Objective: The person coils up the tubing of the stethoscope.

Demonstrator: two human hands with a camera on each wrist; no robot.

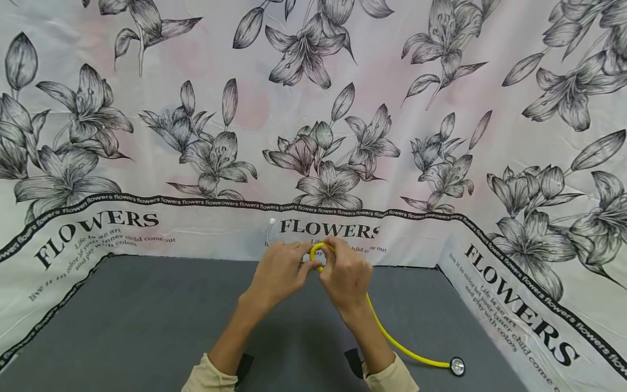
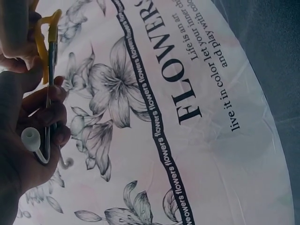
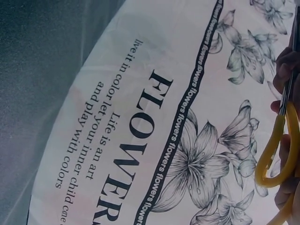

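Both hands hold a stethoscope with yellow tubing [image 1: 394,342] up in front of the far wall. My left hand [image 1: 281,269] grips its metal ear tubes [image 2: 52,63]. A white ear tip [image 2: 31,138] sticks out past the palm in the left wrist view. My right hand [image 1: 349,272] pinches the yellow tubing near its fork, where it bends in a loop [image 3: 268,176]. From there the tubing hangs down to the right, ending at a round chest piece [image 1: 458,366] low over the table. Fingers partly hide the joint between metal and tubing.
A dark grey table [image 1: 161,316] lies beneath the hands. White flower-printed sheeting [image 1: 254,109] with lettering stands behind it and along both sides. Beige sleeves [image 1: 210,375] cover the forearms, and dark straps show near the wrists.
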